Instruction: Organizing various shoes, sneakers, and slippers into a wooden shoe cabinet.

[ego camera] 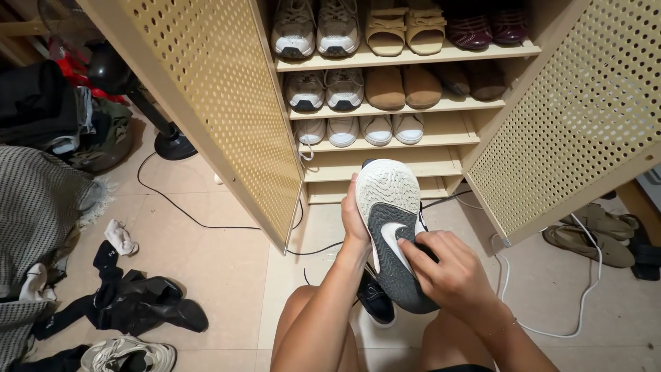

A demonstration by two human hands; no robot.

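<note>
My left hand (354, 219) grips a sneaker (390, 207) by its side, sole turned up toward me; the sole is white at the toe and dark grey at the heel. My right hand (444, 270) rests on the heel part of that sole, fingers pressed against it. A second dark sneaker (375, 302) lies on the floor between my knees, partly hidden by the held one. Both hands are just in front of the open shoe cabinet (385, 165).
The cabinet shelves hold pairs of sneakers (316, 31), tan sandals (405, 31) and brown slippers (403, 87); its perforated doors (220, 103) stand open. Cables (206, 224) cross the floor. Clothes (131, 303), a sock (120, 238) and a white sneaker (127, 357) lie left; sandals (589, 241) right.
</note>
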